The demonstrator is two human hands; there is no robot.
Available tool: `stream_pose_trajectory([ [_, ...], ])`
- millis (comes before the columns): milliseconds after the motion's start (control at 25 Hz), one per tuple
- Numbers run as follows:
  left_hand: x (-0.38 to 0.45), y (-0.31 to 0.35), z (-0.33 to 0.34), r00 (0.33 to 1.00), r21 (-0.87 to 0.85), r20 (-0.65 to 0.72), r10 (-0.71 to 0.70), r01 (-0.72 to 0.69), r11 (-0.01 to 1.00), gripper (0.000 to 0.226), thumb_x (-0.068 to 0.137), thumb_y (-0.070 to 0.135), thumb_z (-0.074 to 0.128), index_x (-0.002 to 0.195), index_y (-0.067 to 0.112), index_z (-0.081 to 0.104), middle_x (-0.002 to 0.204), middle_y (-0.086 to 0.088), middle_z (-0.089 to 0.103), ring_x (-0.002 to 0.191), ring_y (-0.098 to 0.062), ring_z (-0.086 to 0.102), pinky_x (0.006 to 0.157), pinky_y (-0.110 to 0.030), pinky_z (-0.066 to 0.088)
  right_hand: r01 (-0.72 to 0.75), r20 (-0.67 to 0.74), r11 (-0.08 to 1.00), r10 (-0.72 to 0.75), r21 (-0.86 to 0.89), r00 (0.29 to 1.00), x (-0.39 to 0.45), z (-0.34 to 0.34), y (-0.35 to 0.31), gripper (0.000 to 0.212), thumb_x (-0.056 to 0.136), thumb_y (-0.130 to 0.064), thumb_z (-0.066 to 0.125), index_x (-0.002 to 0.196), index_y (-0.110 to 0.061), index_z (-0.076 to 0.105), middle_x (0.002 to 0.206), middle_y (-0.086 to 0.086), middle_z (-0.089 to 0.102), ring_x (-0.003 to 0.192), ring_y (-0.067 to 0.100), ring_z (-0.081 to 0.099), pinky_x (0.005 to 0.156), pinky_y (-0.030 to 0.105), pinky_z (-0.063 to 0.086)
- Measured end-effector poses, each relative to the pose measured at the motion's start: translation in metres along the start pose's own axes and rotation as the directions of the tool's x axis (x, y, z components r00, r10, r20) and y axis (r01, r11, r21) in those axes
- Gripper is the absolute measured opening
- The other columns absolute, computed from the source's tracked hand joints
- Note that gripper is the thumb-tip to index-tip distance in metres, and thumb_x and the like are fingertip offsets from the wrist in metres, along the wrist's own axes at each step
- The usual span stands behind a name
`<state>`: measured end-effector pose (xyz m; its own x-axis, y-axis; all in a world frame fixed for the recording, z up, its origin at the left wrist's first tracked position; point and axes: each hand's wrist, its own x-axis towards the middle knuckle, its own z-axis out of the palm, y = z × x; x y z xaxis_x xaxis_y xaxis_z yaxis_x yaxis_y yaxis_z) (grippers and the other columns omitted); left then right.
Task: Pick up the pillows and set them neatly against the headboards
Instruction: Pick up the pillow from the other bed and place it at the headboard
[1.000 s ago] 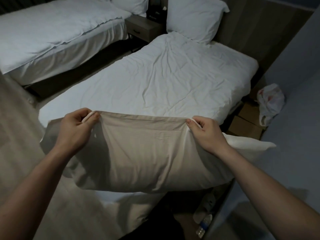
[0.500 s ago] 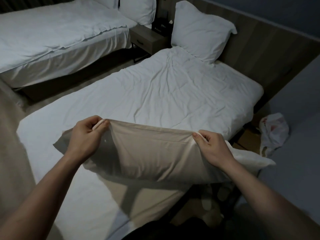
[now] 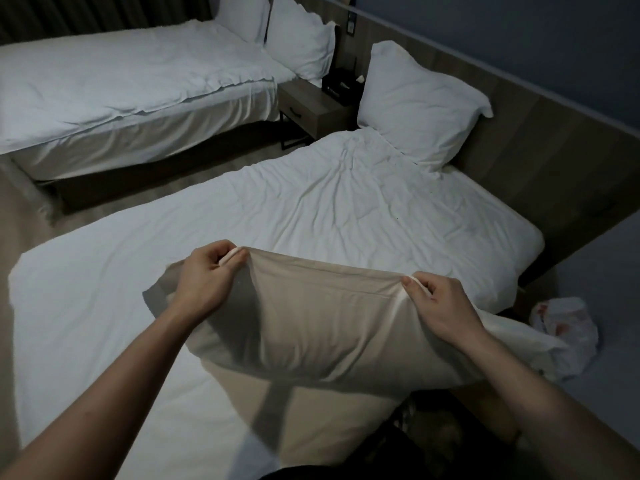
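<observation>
Two hands pinch the top edge of a beige pillow (image 3: pixel 311 327) at lower centre, left hand (image 3: pixel 204 278) and right hand (image 3: pixel 443 306) each closed on a corner, above the near bed (image 3: pixel 311 209). A white pillow (image 3: pixel 419 102) leans against the headboard (image 3: pixel 540 161) at upper right.

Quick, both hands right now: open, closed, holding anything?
Left hand: closed, pinching the top edge of the beige pillow.
Right hand: closed, pinching the same pillow's top edge, further right.

Matt beige cloth pillow (image 3: pixel 311 327), wood-look headboard (image 3: pixel 540 161)
</observation>
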<state>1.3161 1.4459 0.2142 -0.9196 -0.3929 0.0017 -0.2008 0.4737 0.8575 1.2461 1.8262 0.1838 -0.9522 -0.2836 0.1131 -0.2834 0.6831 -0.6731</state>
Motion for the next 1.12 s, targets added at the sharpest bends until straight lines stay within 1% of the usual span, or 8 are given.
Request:
stream_pose_trajectory([
  [240,0.070,0.046,0.103,0.987,-0.009,-0.125,-0.105,0.105,0.994,0.038,0.098,0.031,0.065,0.076,0.001,0.062,0.071,-0.022,0.059,0.064,-0.018,0.050,0.065,-0.034,0.039,0.053,0.102,0.998,-0.055,0.024,0.993,0.113,-0.039,0.095,0.053,0.103,-0.034,0.058,0.063,-0.019,0.027,0.056,-0.007,0.027,0.053,0.007,0.031,0.055,0.036,0.029],
  [400,0.118,0.110,0.154,0.976,0.055,-0.219,0.003,0.009,0.998,0.035,0.101,0.031,0.063,0.077,0.005,0.066,0.072,-0.017,0.066,0.073,-0.032,0.064,0.067,-0.041,0.050,0.125,0.048,0.991,-0.127,0.049,0.991,0.192,-0.091,0.136,0.054,0.102,-0.037,0.058,0.062,-0.023,0.025,0.054,-0.005,0.028,0.053,0.011,0.033,0.054,0.037,0.031],
  [600,0.144,0.171,0.192,0.947,0.079,-0.300,0.113,-0.093,0.993,0.029,0.102,0.030,0.063,0.082,0.009,0.070,0.074,-0.011,0.068,0.072,-0.019,0.062,0.061,-0.030,0.045,0.273,-0.076,0.962,-0.272,0.008,0.959,0.259,-0.142,0.173,0.051,0.102,-0.031,0.062,0.062,-0.018,0.032,0.054,-0.002,0.035,0.053,0.024,0.043,0.055,0.044,0.037],
  [720,0.130,0.152,0.222,0.981,0.115,-0.183,0.058,-0.037,0.993,0.032,0.100,0.031,0.065,0.077,0.009,0.068,0.067,-0.009,0.063,0.060,-0.012,0.054,0.057,-0.028,0.041,0.274,-0.047,0.961,-0.275,-0.027,0.960,0.252,-0.138,0.214,0.050,0.100,-0.023,0.065,0.061,-0.022,0.033,0.058,-0.006,0.038,0.055,0.019,0.042,0.056,0.038,0.031],
  [840,0.101,0.091,0.266,0.997,0.292,0.044,-0.071,0.055,0.955,0.044,0.092,0.052,0.064,0.067,0.016,0.061,0.057,-0.004,0.056,0.053,-0.007,0.048,0.056,-0.033,0.041,0.161,0.174,0.977,-0.136,-0.140,0.975,0.225,-0.109,0.278,0.050,0.100,-0.027,0.065,0.059,-0.026,0.036,0.064,-0.007,0.044,0.061,0.022,0.053,0.059,0.038,0.037],
  [920,0.083,0.047,0.300,0.945,0.443,0.215,-0.244,0.128,0.888,0.049,0.088,0.060,0.058,0.062,0.019,0.055,0.055,0.000,0.053,0.057,-0.012,0.052,0.059,-0.035,0.041,0.057,0.345,0.968,0.032,-0.244,0.938,0.204,-0.083,0.319,0.049,0.101,-0.034,0.061,0.058,-0.029,0.039,0.068,-0.008,0.046,0.071,0.026,0.062,0.065,0.040,0.044],
  [1000,0.068,0.009,0.331,0.855,0.566,0.316,-0.411,0.177,0.805,0.047,0.089,0.056,0.060,0.059,0.022,0.050,0.058,0.004,0.051,0.069,-0.019,0.059,0.061,-0.031,0.038,0.003,0.486,0.930,0.190,-0.369,0.853,0.181,-0.059,0.345,0.050,0.102,-0.041,0.057,0.056,-0.029,0.042,0.071,-0.007,0.047,0.080,0.025,0.065,0.070,0.040,0.046],
  [1120,0.062,-0.025,0.356,0.749,0.617,0.395,-0.532,0.212,0.757,0.043,0.091,0.047,0.062,0.059,0.021,0.051,0.062,0.005,0.053,0.077,-0.021,0.059,0.064,-0.028,0.037,-0.071,0.516,0.900,0.310,-0.431,0.798,0.153,-0.039,0.361,0.050,0.101,-0.044,0.055,0.059,-0.018,0.051,0.074,-0.001,0.057,0.078,0.021,0.065,0.071,0.041,0.048],
])
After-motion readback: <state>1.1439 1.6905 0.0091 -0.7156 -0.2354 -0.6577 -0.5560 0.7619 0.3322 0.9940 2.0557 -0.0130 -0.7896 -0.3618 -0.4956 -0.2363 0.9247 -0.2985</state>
